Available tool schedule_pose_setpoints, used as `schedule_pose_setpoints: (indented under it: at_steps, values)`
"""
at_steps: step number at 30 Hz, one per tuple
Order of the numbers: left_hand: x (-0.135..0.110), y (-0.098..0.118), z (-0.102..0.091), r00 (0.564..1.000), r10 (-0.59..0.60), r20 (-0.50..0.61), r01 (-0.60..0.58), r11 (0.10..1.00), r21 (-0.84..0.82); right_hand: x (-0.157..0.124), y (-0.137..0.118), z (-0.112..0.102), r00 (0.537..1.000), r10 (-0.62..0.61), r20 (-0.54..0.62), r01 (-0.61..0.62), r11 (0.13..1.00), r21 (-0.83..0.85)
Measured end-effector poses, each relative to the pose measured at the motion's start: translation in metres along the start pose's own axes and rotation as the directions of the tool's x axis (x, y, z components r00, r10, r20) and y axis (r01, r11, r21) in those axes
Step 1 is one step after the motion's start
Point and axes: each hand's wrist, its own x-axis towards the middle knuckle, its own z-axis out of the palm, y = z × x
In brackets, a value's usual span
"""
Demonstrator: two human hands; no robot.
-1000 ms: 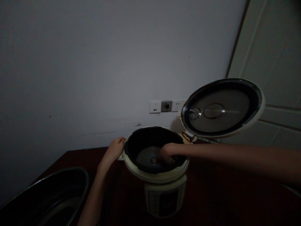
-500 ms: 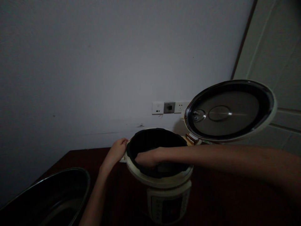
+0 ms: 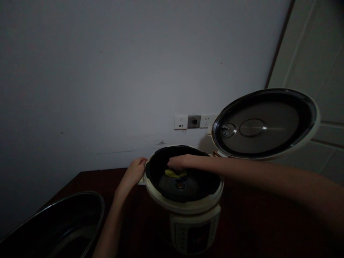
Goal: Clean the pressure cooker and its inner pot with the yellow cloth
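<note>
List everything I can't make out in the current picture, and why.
All in the head view:
- Yellow item: partly covered by the right hand and in shade; what it is, and how it is gripped, can't be told.
- Left hand: its own back hides its grip at the side of the cooker.
- Bowl: cut off by the left and bottom edges.
- Panel: print too small and dark.

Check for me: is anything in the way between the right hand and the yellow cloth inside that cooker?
Nothing visible is: the right hand appears to be holding the yellow cloth inside the cooker. The lid stands open to the right, leaving the opening uncovered.
</note>
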Motion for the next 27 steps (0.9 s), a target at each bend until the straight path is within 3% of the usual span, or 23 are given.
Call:
schedule_pose_setpoints:
  at_steps: [4,9,11,15,17,19,22,27]
  values:
    - [-0.001,0.003,0.000,1.000,-0.012,0.000,0.012,1.000,0.005,-0.024,0.000,0.007,0.994,0.014,0.107,-0.005,0.996,-0.087]
    - [-0.001,0.004,0.000,1.000,-0.011,0.005,0.011,1.000,-0.004,-0.061,-0.003,0.008,0.988,-0.034,0.152,0.042,0.998,-0.047]
    - [-0.001,0.003,0.000,1.000,-0.010,0.003,0.010,1.000,-0.001,-0.076,-0.005,0.007,0.990,-0.062,0.125,0.064,0.998,-0.016]
    - [0.001,-0.001,0.001,1.000,-0.011,0.001,0.011,1.000,-0.017,-0.094,-0.013,0.008,0.996,-0.075,-0.045,0.081,0.987,0.137]
    - [0.002,-0.002,0.002,1.000,-0.013,0.003,0.013,0.999,-0.031,-0.095,-0.018,0.010,0.992,-0.103,-0.079,0.120,0.959,0.255]
    - [0.002,-0.003,0.002,1.000,-0.015,-0.001,0.015,0.999,-0.032,-0.090,-0.023,0.010,0.985,-0.170,-0.033,0.172,0.938,0.300]
    - [0.002,-0.002,0.001,1.000,-0.011,-0.003,0.010,1.000,-0.016,-0.078,-0.028,0.008,0.972,-0.231,0.046,0.213,0.944,0.254]
    - [0.002,-0.001,0.000,1.000,-0.021,0.011,0.021,1.000,-0.005,-0.059,-0.032,0.003,0.972,-0.220,0.085,0.204,0.965,0.164]
